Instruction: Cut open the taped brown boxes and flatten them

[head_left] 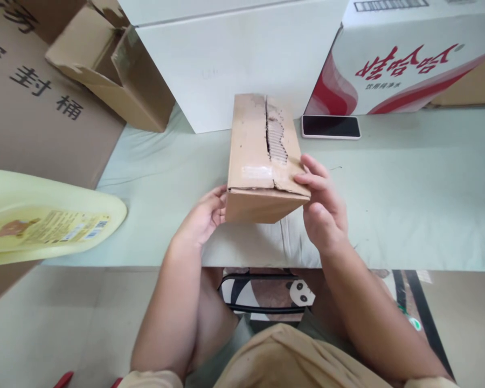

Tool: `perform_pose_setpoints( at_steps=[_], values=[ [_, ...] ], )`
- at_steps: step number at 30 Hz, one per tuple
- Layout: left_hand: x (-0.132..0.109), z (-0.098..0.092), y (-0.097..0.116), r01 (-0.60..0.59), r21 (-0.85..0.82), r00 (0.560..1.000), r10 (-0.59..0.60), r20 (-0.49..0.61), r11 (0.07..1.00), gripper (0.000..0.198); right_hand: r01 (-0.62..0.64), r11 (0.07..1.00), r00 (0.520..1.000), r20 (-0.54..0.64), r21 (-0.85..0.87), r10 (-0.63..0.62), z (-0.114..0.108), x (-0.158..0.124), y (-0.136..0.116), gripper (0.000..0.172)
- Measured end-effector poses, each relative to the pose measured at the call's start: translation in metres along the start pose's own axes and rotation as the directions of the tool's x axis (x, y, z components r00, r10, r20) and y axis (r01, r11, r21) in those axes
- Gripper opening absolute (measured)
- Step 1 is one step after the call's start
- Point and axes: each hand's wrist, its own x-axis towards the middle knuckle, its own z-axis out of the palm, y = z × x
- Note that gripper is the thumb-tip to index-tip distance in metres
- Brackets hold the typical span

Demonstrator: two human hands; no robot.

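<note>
A small brown cardboard box (pixel 258 156) with a torn top seam is tilted up off the pale green cloth-covered surface (pixel 408 199). My left hand (pixel 204 215) grips its near left corner with curled fingers. My right hand (pixel 321 202) holds the near right corner, fingers laid over the top flap and thumb below. The box's far end points away from me toward a white box.
A large white box (pixel 234 59) stands behind, a red-and-white printed carton (pixel 408 59) at the back right, and a phone (pixel 330 127) lies face up before it. Open brown cartons (pixel 105 64) sit at the left. A yellow bottle (pixel 44 218) lies at the left edge.
</note>
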Motion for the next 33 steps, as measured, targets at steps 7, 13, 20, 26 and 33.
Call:
perform_pose_setpoints(
  at_steps=[7, 13, 20, 26, 33],
  values=[
    [0.003, 0.002, -0.015, -0.736, 0.452, 0.602, 0.792, 0.097, 0.504, 0.062, -0.085, 0.995, 0.991, 0.096, -0.051, 0.089, 0.007, -0.002, -0.001, 0.023],
    [-0.004, 0.015, -0.006, -0.784, 0.616, 0.262, 0.857, 0.444, -0.080, 0.041, -0.142, 0.989, 0.972, 0.184, -0.035, 0.146, 0.006, -0.003, 0.000, 0.028],
    [-0.003, 0.017, -0.009, -0.747, 0.661, 0.274, 0.874, 0.401, -0.069, 0.039, -0.497, 0.785, 0.867, -0.183, -0.370, 0.462, -0.019, 0.004, 0.014, 0.043],
    [-0.005, 0.034, -0.015, -0.707, 0.701, 0.240, 0.901, 0.362, -0.094, 0.039, -0.437, 0.300, 0.749, -0.158, -0.848, 0.644, -0.028, 0.009, 0.026, 0.046],
    [-0.003, 0.037, -0.019, -0.727, 0.679, 0.186, 0.922, 0.341, -0.104, 0.036, -0.643, 0.496, 0.717, -0.230, -0.584, 0.658, -0.033, 0.018, 0.023, 0.031]
  ],
)
